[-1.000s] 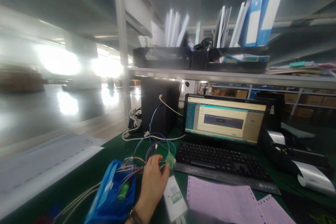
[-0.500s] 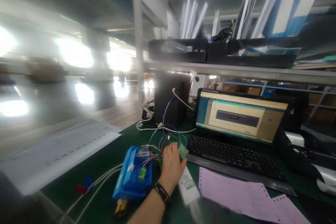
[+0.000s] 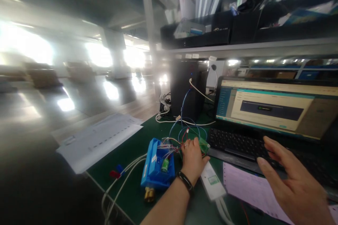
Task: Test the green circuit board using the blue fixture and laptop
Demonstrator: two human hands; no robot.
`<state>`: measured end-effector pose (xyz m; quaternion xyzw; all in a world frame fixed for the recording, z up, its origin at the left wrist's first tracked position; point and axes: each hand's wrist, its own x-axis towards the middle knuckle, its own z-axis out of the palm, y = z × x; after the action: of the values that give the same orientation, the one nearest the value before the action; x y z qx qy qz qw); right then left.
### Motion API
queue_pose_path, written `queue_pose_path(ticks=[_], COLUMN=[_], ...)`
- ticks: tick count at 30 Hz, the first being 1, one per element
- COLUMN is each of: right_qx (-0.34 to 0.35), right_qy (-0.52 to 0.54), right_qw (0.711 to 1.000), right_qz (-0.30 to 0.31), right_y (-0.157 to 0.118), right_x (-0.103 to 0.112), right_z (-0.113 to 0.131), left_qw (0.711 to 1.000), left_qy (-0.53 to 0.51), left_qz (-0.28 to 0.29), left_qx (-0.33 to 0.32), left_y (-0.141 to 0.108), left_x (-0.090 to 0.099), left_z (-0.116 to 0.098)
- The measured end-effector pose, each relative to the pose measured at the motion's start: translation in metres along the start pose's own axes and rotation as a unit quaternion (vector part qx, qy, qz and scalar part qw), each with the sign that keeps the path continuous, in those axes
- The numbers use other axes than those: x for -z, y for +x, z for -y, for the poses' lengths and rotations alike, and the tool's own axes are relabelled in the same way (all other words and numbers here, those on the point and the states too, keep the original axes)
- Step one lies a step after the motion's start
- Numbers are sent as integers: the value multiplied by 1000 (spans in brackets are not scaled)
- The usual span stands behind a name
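Note:
My left hand [image 3: 192,158], with a dark band on its wrist, is curled over a green circuit board [image 3: 204,146]; its fingertips are among thin wires and partly hidden. Those wires run left into a blue housing [image 3: 157,165] that holds a green cylindrical battery [image 3: 165,165] and has a brass fitting [image 3: 149,194] at its near end. Just below the hand lies a white box [image 3: 212,181] with a small display. My right hand [image 3: 293,182] is open and holds nothing, thumb and fingers apart, in front of the keyboard [image 3: 235,147] and over pink paper [image 3: 244,186].
Behind the keyboard stands a lit monitor [image 3: 269,107], with a black computer tower [image 3: 186,91] to its left. Blue cable loops [image 3: 182,109] lie behind the board. White sheets [image 3: 102,140] rest at the left table edge. A shelf with black bins [image 3: 195,38] hangs above.
My right hand has come into view from the right, open. The view has swung left and down, so the bench appears farther right. My left hand stays on the circuit board.

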<state>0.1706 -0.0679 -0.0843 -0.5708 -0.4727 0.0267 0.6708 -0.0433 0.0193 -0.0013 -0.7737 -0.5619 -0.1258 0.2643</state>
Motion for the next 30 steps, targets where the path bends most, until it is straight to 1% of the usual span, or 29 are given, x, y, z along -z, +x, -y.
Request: queue_pose_path(ticks=[3, 6, 7, 9, 10, 11, 12, 14, 15, 17, 19, 21, 22, 23, 24, 26, 27, 28, 29, 30], right_qx=[13, 32, 37, 39, 37, 34, 30, 22, 20, 4, -24, -52, -64, -76, -88, -112, -122, -131, -136, -140], right_qy=[13, 24, 31, 51, 63, 70, 73, 45, 35, 17, 7, 7, 12, 19, 28, 49, 60, 72, 84, 95], right_qw=[999, 999, 998, 996, 994, 989, 981, 957, 949, 944, 942, 937, 934, 931, 929, 928, 928, 929, 931, 933], right_qz=[27, 30, 32, 56, 85, 128, 176, 285, 311, 329, 333, 345, 351, 356, 358, 353, 346, 338, 329, 319], right_y=[0, 1, 3, 10, 15, 22, 29, 44, 51, 60, 64, 64, 64, 64, 64, 64, 64, 64, 64, 63], right_x=[-14, -20, -23, -30, -36, -44, -54, -78, -91, -117, -139, -152, -156, -157, -156, -149, -143, -137, -130, -124], right_z=[6, 10, 12, 19, 23, 27, 31, 38, 41, 44, 43, 40, 38, 36, 34, 33, 34, 37, 40, 44], left_qw=[1000, 1000, 1000, 1000, 1000, 998, 992, 964, 946, 920, 908, 902, 904, 911, 924, 959, 973, 982, 987, 989], left_qy=[5, 8, 10, 6, -8, -32, -69, -152, -185, -222, -235, -245, -249, -250, -245, -211, -186, -164, -147, -135], left_qz=[4, 6, 9, 3, -17, -52, -102, -218, -265, -322, -346, -354, -348, -328, -294, -189, -135, -94, -67, -52], left_qx=[-3, -1, 1, 12, 18, 24, 28, 28, 27, 29, 29, 23, 17, 12, 5, -6, -10, -11, -11, -10], left_y=[1, 0, 0, 0, 0, 0, 1, 2, 2, 3, 2, 1, -1, -3, -5, -10, -12, -14, -17, -18], left_x=[2, 4, 5, 10, 13, 17, 21, 30, 34, 41, 45, 44, 42, 39, 34, 26, 22, 19, 18, 18], left_z=[-2, -5, -6, -8, -9, -9, -9, -7, -5, -2, 1, 0, -1, -4, -7, -15, -19, -23, -26, -28])
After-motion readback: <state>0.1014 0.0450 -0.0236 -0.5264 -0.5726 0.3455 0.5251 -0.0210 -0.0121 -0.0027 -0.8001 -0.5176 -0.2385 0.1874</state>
